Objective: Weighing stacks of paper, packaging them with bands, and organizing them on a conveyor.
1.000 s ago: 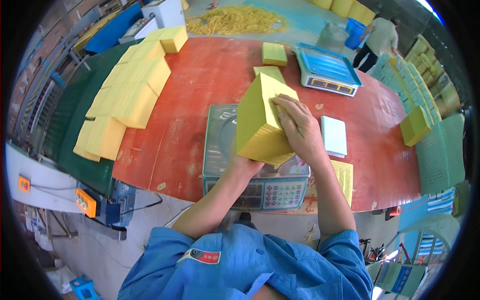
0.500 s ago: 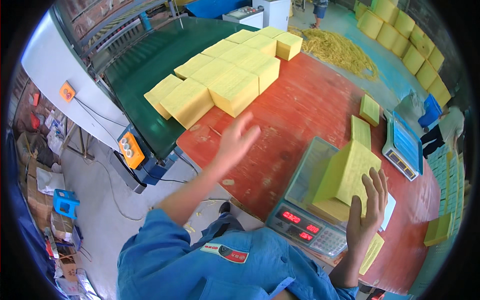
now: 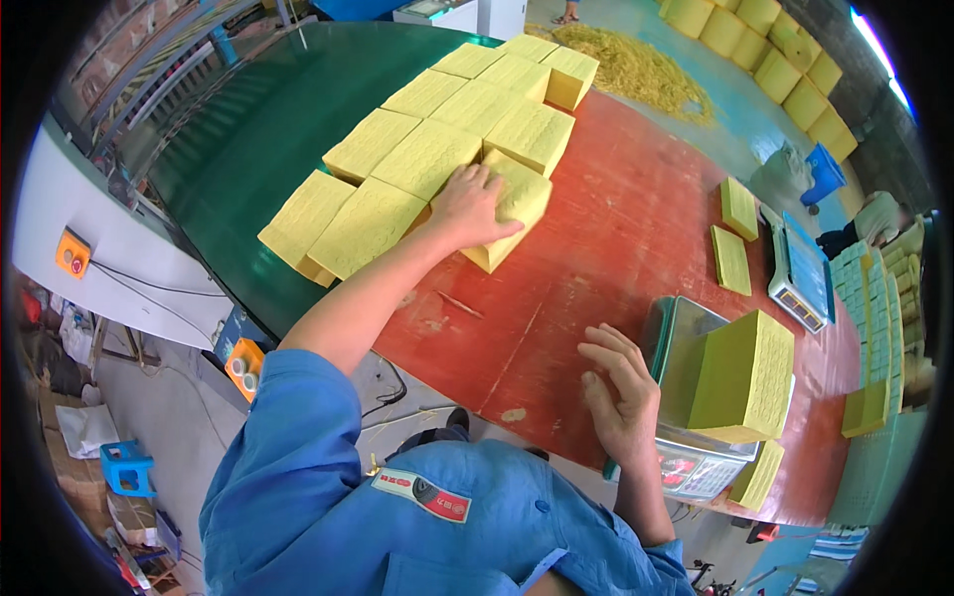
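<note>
My left hand point(image 3: 472, 209) grips a thick stack of yellow paper point(image 3: 522, 189) at the near right of the group, its thumb on the near side and its fingers over the top edge. That stack stands slightly askew to its neighbours. More yellow paper stacks point(image 3: 427, 154) sit packed together behind and left of it. Empty, with fingers apart, my right hand point(image 3: 621, 387) hovers over the red table point(image 3: 616, 219), just left of a digital scale point(image 3: 681, 467). On the scale rests another yellow paper stack point(image 3: 740, 377).
A green conveyor belt point(image 3: 214, 199) adjoins the table at left, with an orange button box point(image 3: 244, 368). A second scale point(image 3: 800, 273) and thin yellow stacks point(image 3: 731, 260) lie at right. Yellow rolls point(image 3: 785, 70) and shredded paper point(image 3: 636, 70) are on the floor beyond.
My left hand has reached forward and taken hold of a paper stack, which has shifted out from the group. My right hand has moved left, away from the stack on the scale.
</note>
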The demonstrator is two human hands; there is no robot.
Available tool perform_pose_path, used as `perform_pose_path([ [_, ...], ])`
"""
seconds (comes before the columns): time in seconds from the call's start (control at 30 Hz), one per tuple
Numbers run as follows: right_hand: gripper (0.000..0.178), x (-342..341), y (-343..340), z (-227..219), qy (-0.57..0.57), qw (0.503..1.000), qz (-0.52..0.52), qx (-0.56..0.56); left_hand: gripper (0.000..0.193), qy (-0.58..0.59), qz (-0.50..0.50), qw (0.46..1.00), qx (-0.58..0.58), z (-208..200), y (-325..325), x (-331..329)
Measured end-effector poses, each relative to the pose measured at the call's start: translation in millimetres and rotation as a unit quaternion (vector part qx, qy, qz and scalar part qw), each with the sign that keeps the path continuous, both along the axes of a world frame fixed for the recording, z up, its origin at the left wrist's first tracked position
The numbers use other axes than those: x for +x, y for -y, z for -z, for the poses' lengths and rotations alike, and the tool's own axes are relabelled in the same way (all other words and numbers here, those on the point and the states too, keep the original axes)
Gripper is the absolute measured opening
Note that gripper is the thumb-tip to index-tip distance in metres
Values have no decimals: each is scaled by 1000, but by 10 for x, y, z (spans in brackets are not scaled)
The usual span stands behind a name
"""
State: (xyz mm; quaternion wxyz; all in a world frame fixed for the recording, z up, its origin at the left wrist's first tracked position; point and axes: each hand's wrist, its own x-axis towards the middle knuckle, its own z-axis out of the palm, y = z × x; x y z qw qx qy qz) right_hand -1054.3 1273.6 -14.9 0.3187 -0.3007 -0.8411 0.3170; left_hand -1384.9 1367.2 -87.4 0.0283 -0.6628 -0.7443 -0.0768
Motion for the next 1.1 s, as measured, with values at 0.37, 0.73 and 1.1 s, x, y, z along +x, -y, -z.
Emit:
perform_pose_path([
  [0.37,47,-307,-418,437,80,995,-14,64,60,117,470,874,41,-295,1396,795],
  [0.73,61,242,266,833,118,993,-1,0,77,878,-309,365,13,1001,2990,1795],
  [1.1,57,436,510,905,84,996,6,-27,83,888,-193,395,137,615,3013,2455],
])
